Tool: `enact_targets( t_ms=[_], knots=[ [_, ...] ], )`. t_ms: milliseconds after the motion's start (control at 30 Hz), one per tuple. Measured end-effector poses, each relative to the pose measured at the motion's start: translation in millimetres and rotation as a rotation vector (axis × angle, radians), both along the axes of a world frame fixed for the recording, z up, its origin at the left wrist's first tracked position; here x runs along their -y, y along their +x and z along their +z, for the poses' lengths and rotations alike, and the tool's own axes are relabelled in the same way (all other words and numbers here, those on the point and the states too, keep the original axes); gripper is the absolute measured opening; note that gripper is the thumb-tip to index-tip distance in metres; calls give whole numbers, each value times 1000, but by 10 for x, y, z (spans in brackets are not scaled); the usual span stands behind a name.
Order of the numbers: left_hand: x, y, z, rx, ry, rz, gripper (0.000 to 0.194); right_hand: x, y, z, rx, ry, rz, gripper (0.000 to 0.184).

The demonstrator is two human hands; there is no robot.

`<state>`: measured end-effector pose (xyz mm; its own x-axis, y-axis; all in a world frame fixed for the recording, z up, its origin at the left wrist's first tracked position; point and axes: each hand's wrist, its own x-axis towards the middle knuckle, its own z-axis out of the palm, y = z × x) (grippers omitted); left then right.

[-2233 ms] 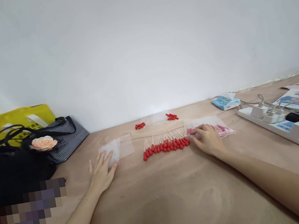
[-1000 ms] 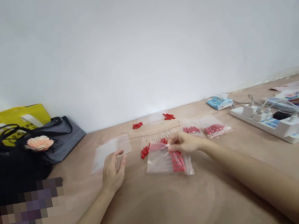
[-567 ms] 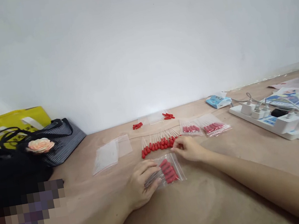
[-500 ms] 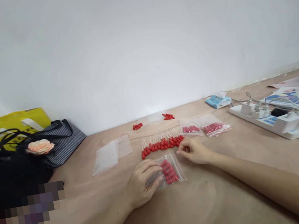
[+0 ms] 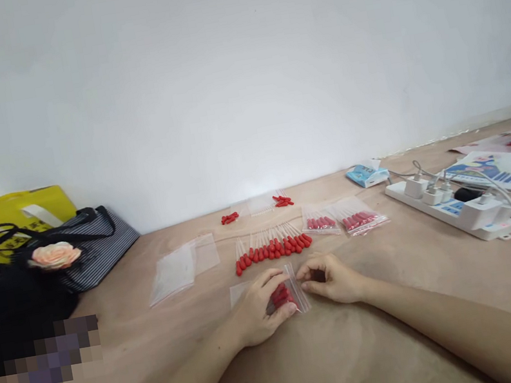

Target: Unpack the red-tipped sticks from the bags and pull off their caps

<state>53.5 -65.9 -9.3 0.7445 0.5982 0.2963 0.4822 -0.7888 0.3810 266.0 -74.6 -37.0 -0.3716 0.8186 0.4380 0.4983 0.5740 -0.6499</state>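
A clear zip-lock bag [image 5: 296, 289] with several red-headed sticks [image 5: 281, 295] inside lies on the table before me. My left hand [image 5: 264, 304] is closed around it from the left, fingers above and thumb below the red heads. Beside the bag's zip edge, my right hand [image 5: 326, 279] is curled, with a small gap between thumb and forefinger. Its fingertips are at the edge; whether they touch the plastic I cannot tell. Beyond both hands, a row of loose red-headed sticks [image 5: 272, 249] lies with pale stems pointing away.
Filled bags [image 5: 358, 217] lie right of the row, flat clear bags [image 5: 174, 274] to its left. Small red piles [image 5: 283, 200] lie near the wall. A power strip [image 5: 455, 210] with cables and a tissue pack [image 5: 367, 174] are on the right; a striped bag [image 5: 98, 244] is on the left.
My right hand has moved from the stick row down to the bag's zip edge. My left hand has shifted further over the red heads in the bag.
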Motion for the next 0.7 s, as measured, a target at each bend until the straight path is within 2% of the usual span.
enact_targets(
  t_ms=[233, 367, 533, 700],
  knots=[
    [-18, 27, 11, 49, -53, 13, 36, 23, -30, 26, 180, 220, 89, 16],
    [-44, 43, 9, 44, -24, 9, 34, 14, -48, 13, 214, 290, 78, 17],
    [-132, 94, 2, -36, 200, -6, 27, -12, -67, -1, 271, 450, 56, 17],
    [-222, 130, 20, -98, 422, -106, 27, -15, -65, -3, 253, 553, 42, 18]
  ],
)
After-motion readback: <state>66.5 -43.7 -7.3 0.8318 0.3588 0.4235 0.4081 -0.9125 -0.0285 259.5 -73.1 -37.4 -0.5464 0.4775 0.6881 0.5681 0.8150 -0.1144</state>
